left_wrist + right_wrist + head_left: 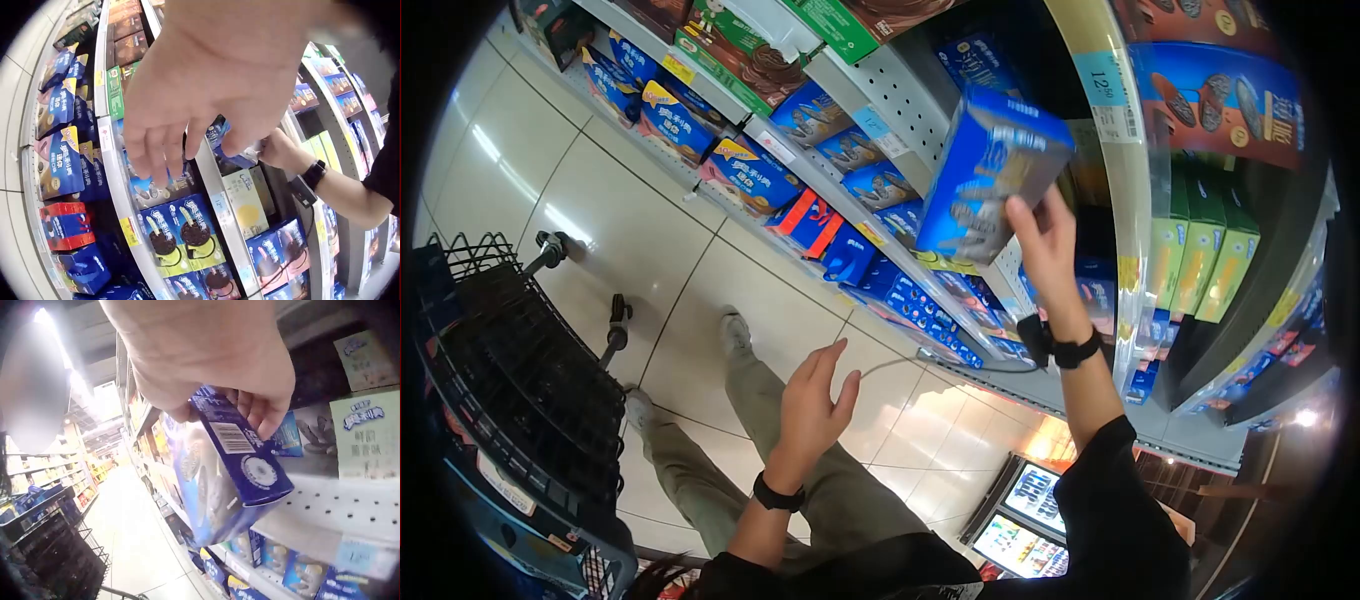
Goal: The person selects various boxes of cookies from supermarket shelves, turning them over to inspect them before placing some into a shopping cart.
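My right hand [1048,240] grips a blue cookie box [990,180] by one side, thumb on the printed face. In the right wrist view the same box [219,462] hangs tilted under the hand, its barcode end showing and the fingers curled behind it. Just behind the box is a perforated shelf [337,506]. My left hand [812,400] hovers over the aisle floor with nothing in it, fingers loosely extended. In the left wrist view that hand [206,94] overlaps the shelved Oreo boxes [181,231].
A black wire shopping cart [520,390] stands at the left on the tiled floor [670,270]. Lower shelves carry several blue cookie bags [675,125]. Green boxes [1205,240] stand on the right-hand shelf behind a price strip [1105,90]. A thin cable [970,368] hangs near the right wrist.
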Tool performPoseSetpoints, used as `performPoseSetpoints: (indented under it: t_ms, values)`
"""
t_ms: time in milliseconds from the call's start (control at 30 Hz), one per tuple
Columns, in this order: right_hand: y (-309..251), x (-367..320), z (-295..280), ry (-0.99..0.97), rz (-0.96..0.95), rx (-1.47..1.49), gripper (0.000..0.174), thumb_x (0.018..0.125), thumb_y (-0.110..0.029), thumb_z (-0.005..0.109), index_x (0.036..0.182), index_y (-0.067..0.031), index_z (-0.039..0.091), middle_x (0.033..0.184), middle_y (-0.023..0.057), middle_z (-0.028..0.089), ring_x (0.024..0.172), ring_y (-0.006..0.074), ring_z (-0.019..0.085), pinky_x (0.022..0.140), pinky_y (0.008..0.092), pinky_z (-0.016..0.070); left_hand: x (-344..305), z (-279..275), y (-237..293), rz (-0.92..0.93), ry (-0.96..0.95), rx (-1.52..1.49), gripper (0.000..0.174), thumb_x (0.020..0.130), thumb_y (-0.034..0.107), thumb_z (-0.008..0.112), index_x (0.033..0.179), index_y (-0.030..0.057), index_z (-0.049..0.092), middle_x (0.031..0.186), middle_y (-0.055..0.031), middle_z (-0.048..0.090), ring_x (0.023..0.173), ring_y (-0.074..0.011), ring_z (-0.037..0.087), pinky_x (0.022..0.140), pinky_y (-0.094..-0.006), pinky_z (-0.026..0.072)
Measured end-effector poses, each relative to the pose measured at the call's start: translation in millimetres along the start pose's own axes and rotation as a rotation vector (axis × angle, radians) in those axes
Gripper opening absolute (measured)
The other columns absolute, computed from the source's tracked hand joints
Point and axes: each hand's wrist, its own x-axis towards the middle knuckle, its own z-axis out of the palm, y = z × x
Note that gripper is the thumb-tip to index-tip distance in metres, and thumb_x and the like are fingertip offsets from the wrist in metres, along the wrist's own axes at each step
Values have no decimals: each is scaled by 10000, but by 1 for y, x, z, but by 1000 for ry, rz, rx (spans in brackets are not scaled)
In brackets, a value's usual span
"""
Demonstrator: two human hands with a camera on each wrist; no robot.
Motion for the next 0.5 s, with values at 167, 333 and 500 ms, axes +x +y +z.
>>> performPoseSetpoints:
  t_ms: [167, 333, 500]
  values:
    - [13, 62, -5, 207, -57, -431, 616, 800, -328, 739, 1244, 45, 529, 1105, 168, 600, 984, 227, 595, 858, 327, 474, 6, 16, -4, -31, -30, 14, 332, 850, 133, 648, 1152, 2, 599, 999, -171, 651, 883, -350, 639, 754, -391, 517]
    - [2, 95, 13, 215, -261, -829, 621, 724, -328, 757, 1202, 7, 546, 1049, 200, 561, 967, 382, 575, 842, 434, 482, 12, 17, -2, -37, -73, 49, 312, 851, 130, 638, 1134, 4, 605, 1002, -174, 652, 887, -356, 640, 760, -402, 518]
    - [7, 82, 32, 100, -290, -771, 568, 768, -339, 749, 1205, -24, 567, 1118, 197, 553, 1017, 379, 575, 859, 428, 483, 14, 8, 5, -57, -101, 69, 322, 848, 132, 639, 1140, 2, 601, 996, -176, 651, 875, -361, 638, 757, -404, 517]
